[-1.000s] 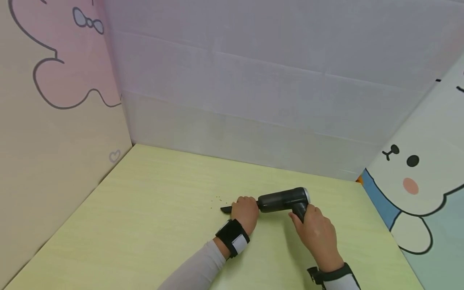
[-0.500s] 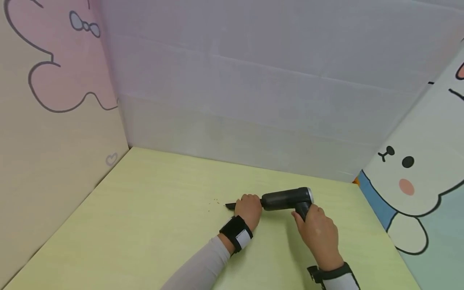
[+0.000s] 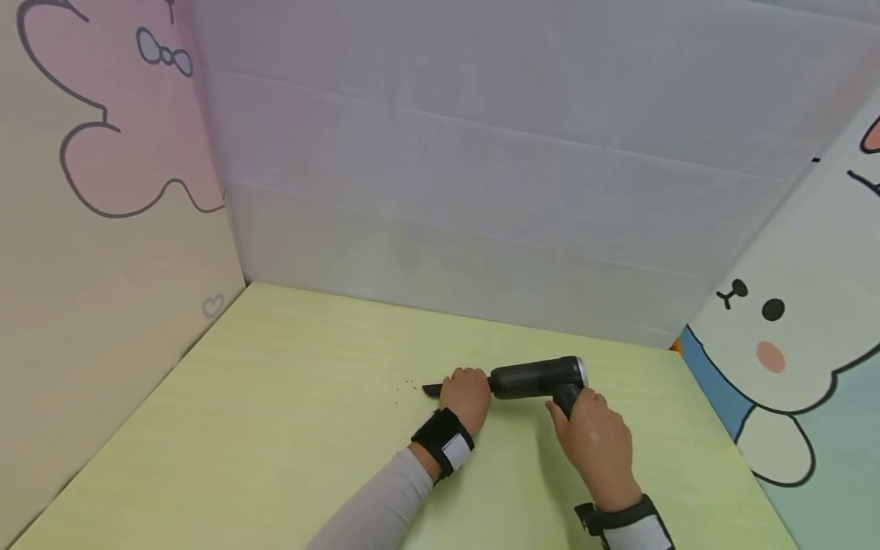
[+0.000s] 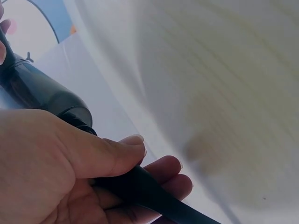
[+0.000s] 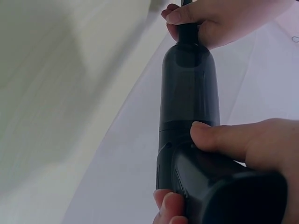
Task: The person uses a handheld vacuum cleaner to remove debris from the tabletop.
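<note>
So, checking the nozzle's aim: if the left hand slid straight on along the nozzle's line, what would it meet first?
Probably the small brown crumbs on the pale green table, just beyond the black handheld vacuum's nozzle tip; left hand grips that nozzle.

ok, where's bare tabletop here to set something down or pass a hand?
Bare: the table from the left wall panel to the crumbs, and the strip between the handheld vacuum and the back wall. Crowded: centre-right, where the left hand grips the nozzle and the right hand the handle.

left hand (image 3: 467,396): fingers curled, gripping | right hand (image 3: 596,443): fingers wrapped, thumb forward; both forearms low
</note>
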{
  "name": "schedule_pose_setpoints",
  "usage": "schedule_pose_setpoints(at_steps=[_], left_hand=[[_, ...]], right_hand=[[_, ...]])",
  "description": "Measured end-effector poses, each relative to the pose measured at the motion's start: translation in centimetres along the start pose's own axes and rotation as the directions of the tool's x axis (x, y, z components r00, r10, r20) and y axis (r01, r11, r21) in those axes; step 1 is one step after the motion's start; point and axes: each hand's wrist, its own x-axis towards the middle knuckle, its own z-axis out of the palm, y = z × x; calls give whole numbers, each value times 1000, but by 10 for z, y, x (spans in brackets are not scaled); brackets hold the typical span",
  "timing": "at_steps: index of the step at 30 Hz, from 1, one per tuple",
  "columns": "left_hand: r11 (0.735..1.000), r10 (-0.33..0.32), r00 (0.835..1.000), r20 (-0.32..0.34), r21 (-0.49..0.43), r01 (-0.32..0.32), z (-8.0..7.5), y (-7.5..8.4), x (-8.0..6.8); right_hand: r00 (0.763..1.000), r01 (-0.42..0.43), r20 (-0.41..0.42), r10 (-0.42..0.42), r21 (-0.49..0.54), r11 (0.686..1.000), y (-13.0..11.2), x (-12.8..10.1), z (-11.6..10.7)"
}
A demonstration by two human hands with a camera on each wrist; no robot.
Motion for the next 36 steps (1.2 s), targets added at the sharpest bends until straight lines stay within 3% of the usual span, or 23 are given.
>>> schedule_pose_setpoints(at_steps=[11, 17, 27, 36], left_hand=[[999, -19, 999, -47, 30, 21, 2, -4, -1], [999, -25, 995, -102, 39, 29, 11, -6, -2], [999, -37, 999, -21, 33, 37, 5, -8, -4], [998, -43, 999, -20, 37, 44, 12, -8, -6]], right_hand=[[999, 33, -33, -33, 0, 999, -4, -1, 5], [999, 34, -20, -34, -1, 999, -7, -1, 6], [998, 57, -37, -57, -7, 998, -8, -3, 10], [990, 105, -91, -106, -22, 994, -7, -3, 14]])
